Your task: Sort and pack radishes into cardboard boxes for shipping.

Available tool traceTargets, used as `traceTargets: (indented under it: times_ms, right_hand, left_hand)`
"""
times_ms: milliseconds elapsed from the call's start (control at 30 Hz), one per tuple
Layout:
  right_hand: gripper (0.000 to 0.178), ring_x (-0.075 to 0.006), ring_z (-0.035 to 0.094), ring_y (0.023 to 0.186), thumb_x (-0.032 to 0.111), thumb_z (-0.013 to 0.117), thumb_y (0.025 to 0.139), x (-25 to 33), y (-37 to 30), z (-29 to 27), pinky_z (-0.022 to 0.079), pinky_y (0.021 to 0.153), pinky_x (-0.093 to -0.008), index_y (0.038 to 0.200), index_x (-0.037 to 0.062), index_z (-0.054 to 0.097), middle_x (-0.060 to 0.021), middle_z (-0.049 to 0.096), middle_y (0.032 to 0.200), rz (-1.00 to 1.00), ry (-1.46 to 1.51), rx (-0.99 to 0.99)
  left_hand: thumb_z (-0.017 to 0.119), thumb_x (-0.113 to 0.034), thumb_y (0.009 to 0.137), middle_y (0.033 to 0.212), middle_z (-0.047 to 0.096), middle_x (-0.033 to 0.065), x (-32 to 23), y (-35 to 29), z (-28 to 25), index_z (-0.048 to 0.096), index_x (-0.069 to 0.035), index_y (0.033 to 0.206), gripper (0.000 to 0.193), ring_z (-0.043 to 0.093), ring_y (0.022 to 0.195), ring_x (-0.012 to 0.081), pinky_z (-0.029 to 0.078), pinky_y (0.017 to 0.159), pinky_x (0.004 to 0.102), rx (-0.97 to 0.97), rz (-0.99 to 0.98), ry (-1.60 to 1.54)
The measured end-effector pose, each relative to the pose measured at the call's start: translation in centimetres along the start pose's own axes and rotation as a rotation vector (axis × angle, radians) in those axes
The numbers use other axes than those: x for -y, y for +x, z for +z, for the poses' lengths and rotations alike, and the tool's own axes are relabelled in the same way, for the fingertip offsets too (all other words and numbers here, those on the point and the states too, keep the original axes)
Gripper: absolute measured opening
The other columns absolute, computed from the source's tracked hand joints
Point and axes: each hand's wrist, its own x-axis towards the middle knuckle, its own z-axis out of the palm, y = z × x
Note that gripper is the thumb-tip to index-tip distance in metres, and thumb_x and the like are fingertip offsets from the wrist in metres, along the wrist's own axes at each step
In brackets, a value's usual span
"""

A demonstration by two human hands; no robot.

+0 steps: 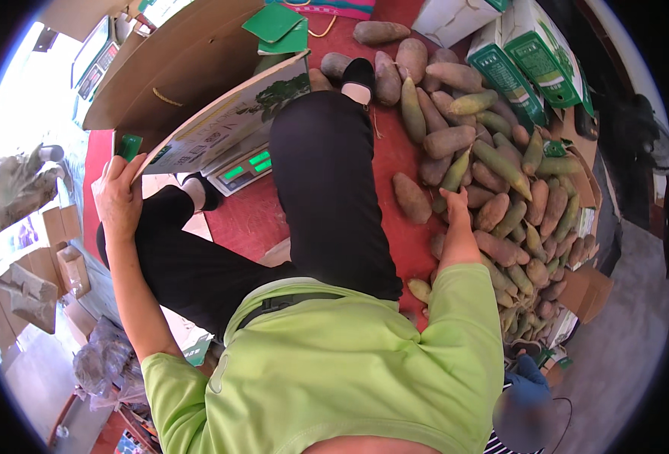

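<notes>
My left hand is closed on the near left edge of a large open cardboard box, thumb and fingers pinching its wall. The box stands beside a scale with lit green displays, partly under the box. Over on the right, my right hand reaches to a heap of earth-coated radishes. Its fingers are closed around the lower end of a green radish, whose tip points away from me. Part of the grip is hidden by the hand.
Green-and-white cartons stand behind the heap. Green cards lie on the box's far right corner. Another scale is at the far left. Grey plastic bags lie at lower left. Another person is at lower right.
</notes>
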Motion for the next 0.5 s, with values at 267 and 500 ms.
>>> traceTargets:
  times_ms: [267, 500]
  right_hand:
    - [0.041, -0.0233, 0.062, 0.083, 0.008, 0.076, 0.072, 1.8, -2.4, 2.5, 0.046, 0.065, -0.0317, 0.11, 0.0087, 0.058, -0.0035, 0.064, 0.098, 0.075, 0.13, 0.034]
    - [0.049, -0.0197, 0.062, 0.076, 0.0, 0.074, 0.073, 3.9, -8.4, 3.2, 0.05, 0.063, -0.0331, 0.116, -0.0002, 0.052, -0.0066, 0.063, 0.093, 0.147, 0.264, 0.139]
  left_hand:
    - [0.061, -0.003, 0.076, 0.081, 0.049, 0.0071, 0.3, -0.6, -1.0, 0.067, -0.013, 0.102, 0.028, 0.057, 0.085, 0.0257, 0.046, 0.069, 0.0386, 0.02, -0.064, -0.002]
    - [0.06, -0.004, 0.077, 0.078, 0.048, 0.0084, 0.4, -1.1, -1.3, 0.067, -0.009, 0.1, 0.024, 0.056, 0.082, 0.0268, 0.046, 0.07, 0.0385, -0.018, -0.062, -0.017]
